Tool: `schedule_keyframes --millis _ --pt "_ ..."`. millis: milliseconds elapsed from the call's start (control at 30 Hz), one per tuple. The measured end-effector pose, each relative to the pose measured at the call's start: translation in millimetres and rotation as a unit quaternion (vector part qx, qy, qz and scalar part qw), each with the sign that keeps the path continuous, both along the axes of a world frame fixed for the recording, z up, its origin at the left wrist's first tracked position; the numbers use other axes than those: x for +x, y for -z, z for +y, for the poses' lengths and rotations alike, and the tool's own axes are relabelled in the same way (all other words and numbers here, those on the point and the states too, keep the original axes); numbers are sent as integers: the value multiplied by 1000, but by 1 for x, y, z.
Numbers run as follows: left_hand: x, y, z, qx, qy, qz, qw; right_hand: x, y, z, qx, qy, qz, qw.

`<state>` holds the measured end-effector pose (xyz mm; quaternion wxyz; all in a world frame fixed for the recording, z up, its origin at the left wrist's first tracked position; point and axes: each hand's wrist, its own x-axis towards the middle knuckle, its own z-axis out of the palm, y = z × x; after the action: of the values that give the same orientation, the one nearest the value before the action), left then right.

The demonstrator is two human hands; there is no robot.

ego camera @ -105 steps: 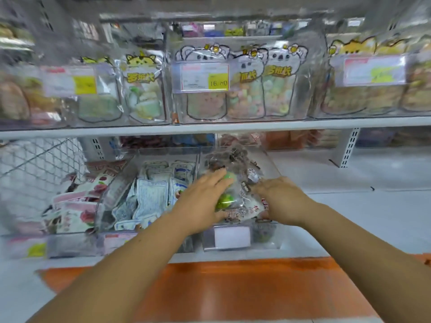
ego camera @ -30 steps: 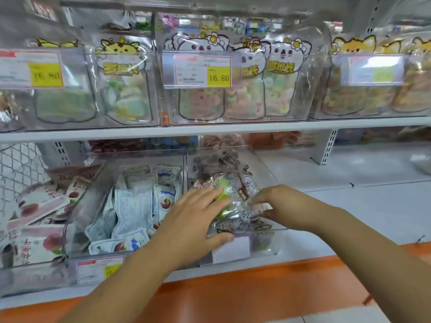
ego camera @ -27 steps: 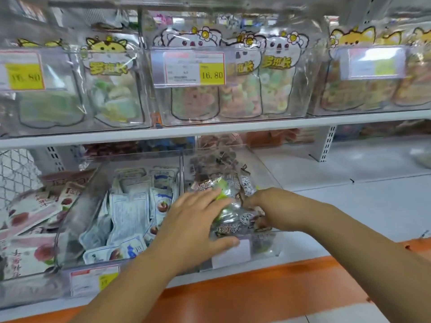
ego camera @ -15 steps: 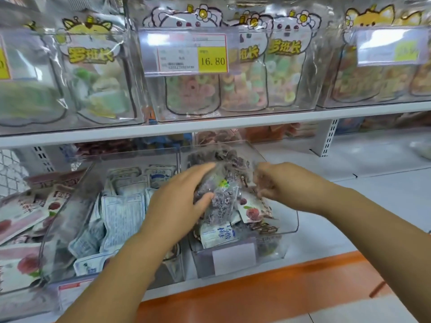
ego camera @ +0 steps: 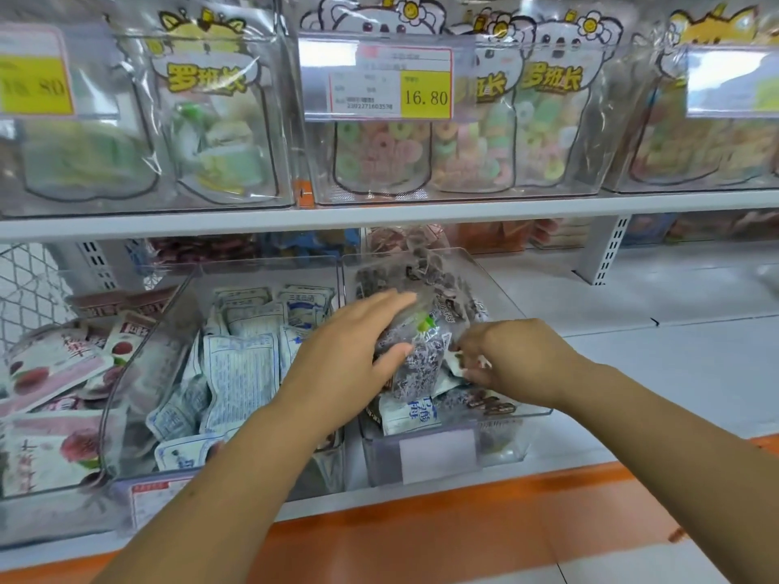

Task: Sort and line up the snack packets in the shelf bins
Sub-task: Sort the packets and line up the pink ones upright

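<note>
Reaching into the right bin [ego camera: 506, 444], the left hand [ego camera: 354, 360] holds a clear packet [ego camera: 417, 356] full of dark sweets with a bit of green on it. Its fingers [ego camera: 379, 305] lie long over the top of the packet and its thumb [ego camera: 392, 356] presses in from the side. The packet is up a little above the others, near the middle of that bin. The right hand [ego camera: 518, 360] is just beside it, over the right side of the same bin. Its fingers [ego camera: 472, 368] are curled down and touch a pale packet [ego camera: 449, 373] there, but I cannot tell if they hold it. Under both hands a white packet with blue letters [ego camera: 415, 410] lies at the front of the bin.

The left bin [ego camera: 139, 373] sits right next to it, wall to wall. It is full of white and blue packets [ego camera: 240, 373], some standing, some tipped over. Further left lie pink packets [ego camera: 46, 373] with red fruit on them. On the shelf above [ego camera: 379, 212], big clear bags of ring sweets [ego camera: 421, 158] stand in a row behind a yellow price tag [ego camera: 425, 96] that says 16.80.
</note>
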<state>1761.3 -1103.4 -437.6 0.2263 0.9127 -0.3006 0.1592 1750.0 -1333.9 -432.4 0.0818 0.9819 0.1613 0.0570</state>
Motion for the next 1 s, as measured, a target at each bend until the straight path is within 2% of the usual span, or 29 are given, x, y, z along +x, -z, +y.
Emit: schedule_keyframes --millis 67,167,267,400,433,500,600,667,733,767,867,900,1000 --pt "-2 -1 -1 2 6 9 1000 -6 -10 -8 120 15 21 992" --pt "-7 -4 -3 3 17 27 999 -26 -29 -16 304 35 -9 952" --pt "-11 -7 -7 34 27 41 998 -46 -38 -17 425 33 -83 901" --pt "-19 -9 -16 112 23 67 991 -61 -48 -12 522 30 -137 841" --pt "-22 -10 -17 92 22 80 992 -62 -49 -10 554 22 -133 822" --pt "-29 -16 -18 -7 35 125 991 -64 -51 -1 635 7 -109 765" --pt "-36 -26 -16 -197 66 196 958 -61 -49 17 731 -7 -51 681" --pt "-38 -34 -6 -290 48 197 935 -58 -47 32 754 -18 -6 657" --pt "-39 -39 13 -313 13 186 931 -52 -43 48 740 -28 27 671" --pt "-38 -41 25 -311 -5 180 933 -49 -40 53 714 -30 28 699" --pt "-35 -41 74 -333 -75 153 927 -39 -28 62 545 -31 7 838" --pt "-35 -43 92 -343 -111 138 922 -38 -26 63 493 -34 3 869" --pt "-33 -41 156 -366 -254 72 892 -38 -27 68 430 -41 -5 902"
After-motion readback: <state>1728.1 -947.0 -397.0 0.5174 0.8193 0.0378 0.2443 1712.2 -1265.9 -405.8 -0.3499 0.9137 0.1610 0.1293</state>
